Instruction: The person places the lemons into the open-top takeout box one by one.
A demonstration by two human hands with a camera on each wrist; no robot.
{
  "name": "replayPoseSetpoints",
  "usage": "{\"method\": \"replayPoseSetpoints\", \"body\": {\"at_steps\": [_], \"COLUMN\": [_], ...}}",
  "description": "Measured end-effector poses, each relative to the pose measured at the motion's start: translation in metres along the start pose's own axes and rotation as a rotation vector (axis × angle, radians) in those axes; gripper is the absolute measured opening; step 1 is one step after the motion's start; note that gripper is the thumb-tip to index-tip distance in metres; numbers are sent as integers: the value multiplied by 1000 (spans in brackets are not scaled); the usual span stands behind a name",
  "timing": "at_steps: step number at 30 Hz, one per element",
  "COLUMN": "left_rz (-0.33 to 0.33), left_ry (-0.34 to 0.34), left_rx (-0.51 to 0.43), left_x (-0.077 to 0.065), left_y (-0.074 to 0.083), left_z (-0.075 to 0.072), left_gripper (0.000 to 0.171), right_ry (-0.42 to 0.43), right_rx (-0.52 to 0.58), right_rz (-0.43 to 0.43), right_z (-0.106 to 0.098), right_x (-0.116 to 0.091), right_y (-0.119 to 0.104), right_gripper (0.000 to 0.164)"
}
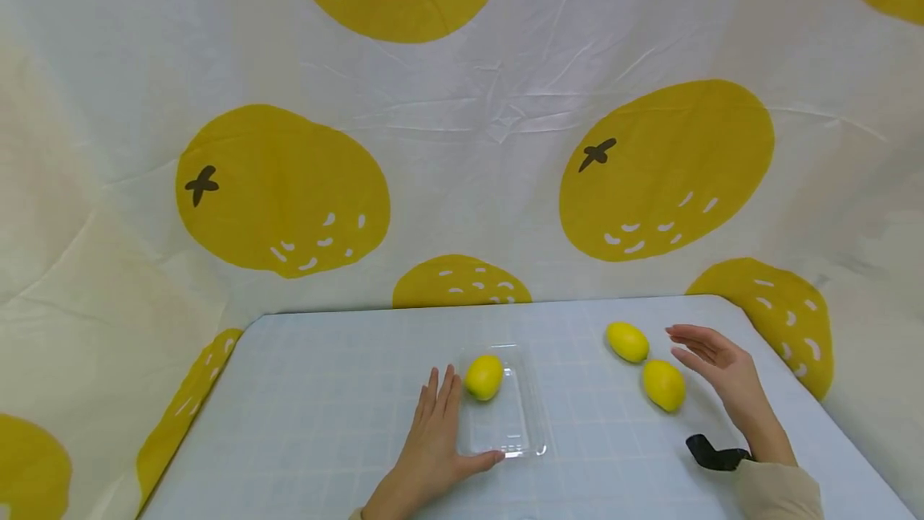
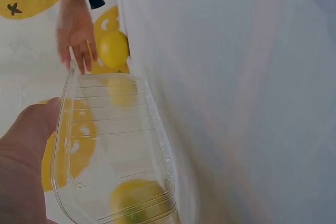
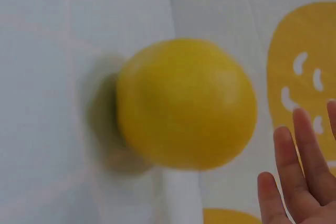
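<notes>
A clear plastic tray (image 1: pixel 516 416) lies on the table with one lemon (image 1: pixel 484 377) in its far left part. Along the tray's left side is my left hand (image 1: pixel 431 440), fingers straight and thumb spread to the near edge. The left wrist view shows that thumb beside the rim of the clear tray (image 2: pixel 152 129). Two more lemons lie to the right, one farther back (image 1: pixel 627 342) and one nearer (image 1: pixel 663 385). My right hand (image 1: pixel 725 371) hovers just right of them, fingers loosely bent, holding nothing. A lemon (image 3: pixel 186 103) fills the middle of the right wrist view, apart from the fingertips.
The table (image 1: pixel 325 424) has a pale checked cover. Behind and beside it hangs a white cloth (image 1: pixel 469 183) printed with large yellow fruit. A black strap piece (image 1: pixel 715 454) sits at my right wrist.
</notes>
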State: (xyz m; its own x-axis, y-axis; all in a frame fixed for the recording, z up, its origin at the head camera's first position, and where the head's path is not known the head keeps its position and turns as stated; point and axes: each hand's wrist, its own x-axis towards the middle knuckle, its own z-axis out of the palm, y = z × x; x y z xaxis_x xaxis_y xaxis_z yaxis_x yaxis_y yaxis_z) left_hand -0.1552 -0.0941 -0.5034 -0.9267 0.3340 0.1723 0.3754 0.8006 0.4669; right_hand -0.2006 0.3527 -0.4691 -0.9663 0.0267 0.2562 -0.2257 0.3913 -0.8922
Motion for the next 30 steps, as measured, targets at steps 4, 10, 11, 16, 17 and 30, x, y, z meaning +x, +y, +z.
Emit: {"method": "replayPoseSetpoints", "body": {"at_steps": [4,10,11,16,17,30], "left_rz": [6,1,1,1,0,-4], "left_ry": [2,0,0,1,0,-5], "left_rx": [11,9,7,5,3,9], "left_x": [0,0,0,-1,-1,0], "left_y": [-1,-1,0,0,1,-1], "left_z": [0,-1,-2,-2,-2,1], "left_gripper": [126,124,124,125,124,126], "right_ry": [-84,-169,-181,-237,-245,-298], "right_rx": [66,126,120,128,128,-50], "right_rz": [42,110,125,151,151,24], "right_z": [-12,-19,-19,-16,-16,-4], "right_x": [-8,-13,-13,-15,-15,-18], "right_y": [26,48,51,63,64,61], "right_gripper": [45,48,49,54,55,78]}}
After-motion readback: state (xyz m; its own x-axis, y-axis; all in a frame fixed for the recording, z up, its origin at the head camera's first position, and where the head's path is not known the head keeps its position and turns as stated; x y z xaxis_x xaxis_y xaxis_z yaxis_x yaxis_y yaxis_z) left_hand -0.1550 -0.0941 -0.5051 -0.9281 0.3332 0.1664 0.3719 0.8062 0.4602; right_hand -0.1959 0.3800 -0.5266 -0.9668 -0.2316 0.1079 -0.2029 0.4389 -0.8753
